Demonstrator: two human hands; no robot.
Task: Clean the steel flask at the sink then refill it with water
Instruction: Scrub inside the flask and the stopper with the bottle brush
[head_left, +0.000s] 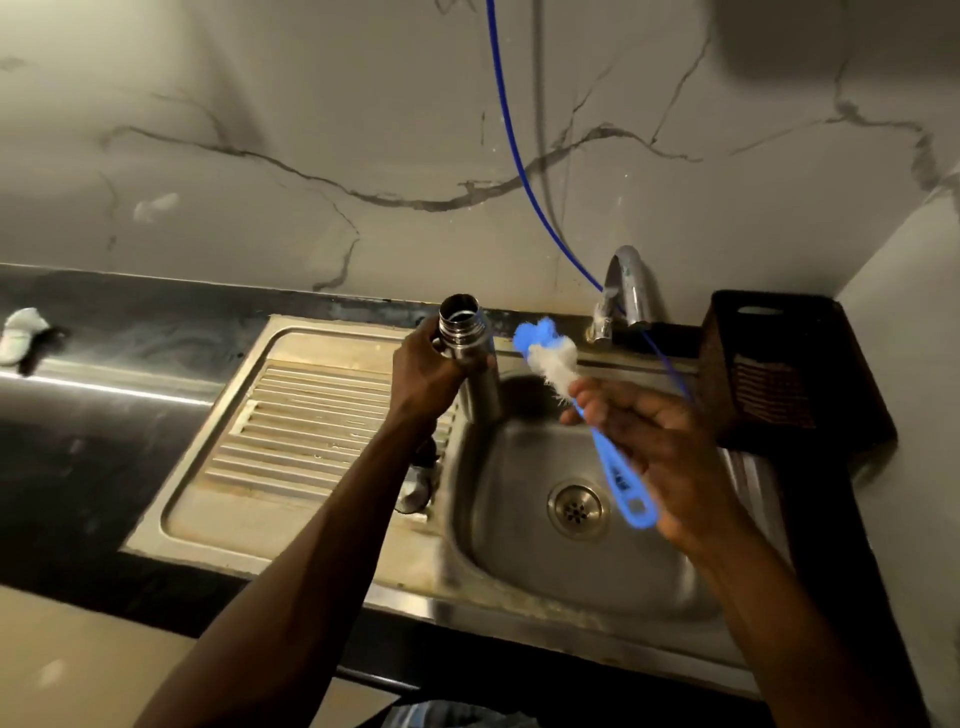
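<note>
From the head view, the person stands at a steel sink (571, 582) set in a dark counter (78, 441). The left hand (423, 371) is wrapped around the upper body of the flask (470, 358), fingers curled tight just under the threaded neck. The flask is uncapped, its open mouth tipped a little toward 11 o'clock, and it hangs in the air over the edge where the ribbed drainboard (322, 421) meets the basin.

At 3 o'clock from the flask, the right hand (660, 441) holds a brush (587, 415) by its blue handle. The thumb and fingers pinch the handle near its upper part while the rest of the palm lies fairly open, facing the camera. The white bristles with a blue tip point toward 10 o'clock, close to the flask's mouth but apart from it. The handle's looped end hangs toward 5 o'clock, over the drain (576, 512).

The tap (623, 291) stands at 12 o'clock behind the basin, and no water shows at its spout. A blue cord (511, 140) runs down the marbled wall (260, 156) past the tap. A dark crate (774, 374) sits at 3 o'clock beside the basin.
</note>
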